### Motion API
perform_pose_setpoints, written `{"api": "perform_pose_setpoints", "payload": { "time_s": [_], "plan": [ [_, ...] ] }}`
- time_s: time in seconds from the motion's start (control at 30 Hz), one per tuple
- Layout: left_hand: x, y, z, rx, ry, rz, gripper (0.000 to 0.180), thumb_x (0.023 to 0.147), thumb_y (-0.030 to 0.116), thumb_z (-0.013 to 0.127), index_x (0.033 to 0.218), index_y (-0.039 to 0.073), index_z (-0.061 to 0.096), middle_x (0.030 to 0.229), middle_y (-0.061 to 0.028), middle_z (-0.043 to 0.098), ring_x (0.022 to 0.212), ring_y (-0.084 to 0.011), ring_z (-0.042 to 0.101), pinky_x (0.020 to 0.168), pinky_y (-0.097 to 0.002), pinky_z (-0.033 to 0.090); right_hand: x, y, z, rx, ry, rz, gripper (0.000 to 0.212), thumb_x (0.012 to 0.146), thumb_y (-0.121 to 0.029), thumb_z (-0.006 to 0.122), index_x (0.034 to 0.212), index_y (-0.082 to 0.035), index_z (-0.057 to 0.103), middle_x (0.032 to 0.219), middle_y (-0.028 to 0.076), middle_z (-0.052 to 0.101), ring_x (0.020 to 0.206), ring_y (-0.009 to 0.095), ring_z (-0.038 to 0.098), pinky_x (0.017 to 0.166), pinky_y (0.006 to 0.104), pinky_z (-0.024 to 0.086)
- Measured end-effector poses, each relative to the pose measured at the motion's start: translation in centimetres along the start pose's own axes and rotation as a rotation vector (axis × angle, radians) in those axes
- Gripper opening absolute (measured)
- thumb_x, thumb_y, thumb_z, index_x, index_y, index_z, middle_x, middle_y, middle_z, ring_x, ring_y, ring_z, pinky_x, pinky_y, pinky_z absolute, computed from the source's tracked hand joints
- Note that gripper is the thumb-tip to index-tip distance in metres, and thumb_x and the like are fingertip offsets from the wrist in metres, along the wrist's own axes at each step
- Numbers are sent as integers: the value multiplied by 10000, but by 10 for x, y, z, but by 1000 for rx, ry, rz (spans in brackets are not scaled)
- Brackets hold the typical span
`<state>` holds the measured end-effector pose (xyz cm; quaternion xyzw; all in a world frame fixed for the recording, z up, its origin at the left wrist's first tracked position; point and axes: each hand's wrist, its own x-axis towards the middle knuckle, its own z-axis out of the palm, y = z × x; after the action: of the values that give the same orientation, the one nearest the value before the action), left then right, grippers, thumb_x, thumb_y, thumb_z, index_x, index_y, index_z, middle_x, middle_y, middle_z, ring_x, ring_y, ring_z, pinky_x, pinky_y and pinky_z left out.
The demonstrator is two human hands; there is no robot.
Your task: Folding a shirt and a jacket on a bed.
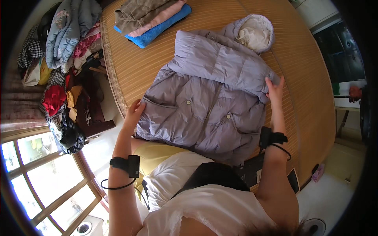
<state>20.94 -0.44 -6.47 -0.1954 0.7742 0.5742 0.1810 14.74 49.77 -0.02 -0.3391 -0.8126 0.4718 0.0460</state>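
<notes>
A lavender puffer jacket (181, 94) with a hood (255, 33) lies spread front side up, its pockets and buttons showing. One sleeve (224, 59) is laid across the chest, reaching toward the right. My left hand (135, 113) has its curled fingers on the jacket's left edge, beside a pocket. At the right, my right hand (275, 93) grips the end of the folded sleeve near the jacket's side, thumb on top. Part of its grip is hidden by the fabric. The hood's pale lining faces up at the far end.
Under the jacket is a tan striped mat (311, 102). Folded clothes (141, 15) in brown and pink rest on a blue towel (161, 31) at the far left. Heaped clothes (65, 39) stand left, above a dark wooden piece of furniture (94, 128). A dark flat case (248, 173) lies near my right arm.
</notes>
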Motion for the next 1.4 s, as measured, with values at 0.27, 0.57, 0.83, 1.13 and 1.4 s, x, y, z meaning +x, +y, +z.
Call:
{"api": "perform_pose_setpoints", "payload": {
  "time_s": [0.27, 0.57, 0.83, 1.13, 1.4],
  "plan": [
    [-23, -12, 7, -215, -5, -72, 564, 792, 354, 584, 1206, -4, 448, 1117, -106, 533, 1043, -169, 476, 902, -257, 337, 7, 31, 52, -1102, 122, -636, 477, 876, -401, 376, 1323, -265, 283, 1384, 37, 257, 1232, 332, 292, 943, 582, 235],
    [-40, -12, 8, 4, -67, -54, 618, 714, 242, 681, 1216, -13, 425, 1070, -121, 553, 968, -173, 520, 843, -274, 399, 108, 12, 36, -306, -128, -523, 474, 794, -311, 575, 1199, -96, 452, 1152, 124, 520, 912, 266, 565, 735, 383, 447],
    [-66, -23, -25, -86, 156, -9, 478, 797, 128, 577, 1239, 45, 415, 1016, -85, 566, 868, -115, 536, 737, -251, 430, 186, -20, 50, 243, 185, -16, 456, 727, -316, 666, 1031, -27, 489, 886, 58, 527, 739, 164, 511, 665, 275, 417],
    [-114, -34, -83, -100, 526, -190, 437, 824, 212, 561, 1229, 100, 440, 997, -70, 568, 804, -153, 580, 681, -272, 471, 241, -38, 69, -33, 279, -182, 531, 700, -309, 695, 1065, 45, 542, 1085, 207, 558, 1035, 297, 526, 824, 349, 411],
    [-90, -33, -75, -113, 560, -158, 411, 829, 192, 557, 1214, 95, 451, 1029, -57, 553, 825, -153, 576, 696, -276, 466, 70, -91, 52, 496, -236, -633, 242, 773, -129, 599, 973, 5, 566, 836, 8, 550, 717, 67, 435, 641, 223, 372]
  ]
}}
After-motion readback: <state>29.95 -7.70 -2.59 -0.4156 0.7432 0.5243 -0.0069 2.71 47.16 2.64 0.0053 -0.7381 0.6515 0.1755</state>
